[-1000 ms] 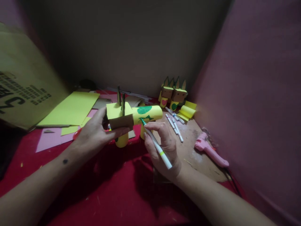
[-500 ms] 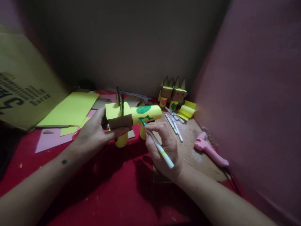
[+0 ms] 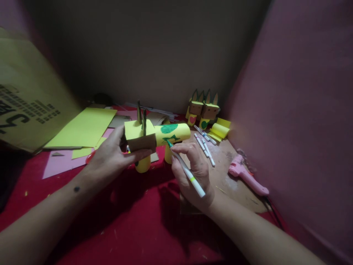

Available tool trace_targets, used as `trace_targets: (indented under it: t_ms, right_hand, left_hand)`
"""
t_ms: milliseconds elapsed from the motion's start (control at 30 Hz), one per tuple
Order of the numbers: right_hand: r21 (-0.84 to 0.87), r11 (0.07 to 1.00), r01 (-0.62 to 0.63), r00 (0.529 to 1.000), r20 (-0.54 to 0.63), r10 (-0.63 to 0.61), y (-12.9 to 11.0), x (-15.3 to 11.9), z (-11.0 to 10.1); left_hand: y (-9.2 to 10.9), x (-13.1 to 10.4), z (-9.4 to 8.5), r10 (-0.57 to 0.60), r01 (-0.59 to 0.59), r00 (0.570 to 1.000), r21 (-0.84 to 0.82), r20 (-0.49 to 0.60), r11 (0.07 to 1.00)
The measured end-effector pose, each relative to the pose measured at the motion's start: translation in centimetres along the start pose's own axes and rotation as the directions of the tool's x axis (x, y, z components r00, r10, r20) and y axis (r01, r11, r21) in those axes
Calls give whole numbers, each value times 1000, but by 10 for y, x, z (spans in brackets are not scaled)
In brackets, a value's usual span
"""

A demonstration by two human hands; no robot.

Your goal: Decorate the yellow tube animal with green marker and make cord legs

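My left hand (image 3: 114, 152) grips the boxy head of a yellow paper animal figure (image 3: 172, 131), thumb along its brown front face. The figure has a tube body, tube legs and two upright pointed ears. Its side bears a filled green patch, with a smaller green shape below. In my right hand (image 3: 193, 171) is a white marker (image 3: 190, 175) with a yellow-green band, its green tip at the lower green shape.
Yellow sheets (image 3: 82, 127) and pink paper (image 3: 62, 163) lie at left, beside a large carton (image 3: 33, 95). Two finished-looking figures (image 3: 204, 110), several markers (image 3: 204, 145), yellow rolled paper (image 3: 220, 130) and a pink glue gun (image 3: 246, 176) are at right, around a brown board (image 3: 228, 191).
The view has shifted very slightly. Both hands keep their grips, and the marker tip stays at the lower green shape.
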State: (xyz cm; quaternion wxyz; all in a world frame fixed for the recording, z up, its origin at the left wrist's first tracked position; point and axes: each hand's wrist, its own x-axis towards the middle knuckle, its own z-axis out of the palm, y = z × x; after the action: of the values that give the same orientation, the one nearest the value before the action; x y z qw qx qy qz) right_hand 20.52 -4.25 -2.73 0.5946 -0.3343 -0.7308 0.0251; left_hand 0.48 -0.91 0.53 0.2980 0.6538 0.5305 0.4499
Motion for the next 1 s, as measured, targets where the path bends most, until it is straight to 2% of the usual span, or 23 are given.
trace_targets:
  t_ms: [200,700,1000]
  right_hand:
    - [11,1000,15,1000,-27,-15,0,-1,0]
    - [5,1000,-1,1000,-18,1,1,-2,-1]
    - [-7,1000,13,1000,-13,-13,0,0,0]
  left_hand:
    - [-3,0,-3,2,-2,1000,24,-10,1000]
    - [-5,0,-2,9,-9,1000,-26,-4,1000]
    - [-2,0,-2,8,-8,1000,4,-16,1000]
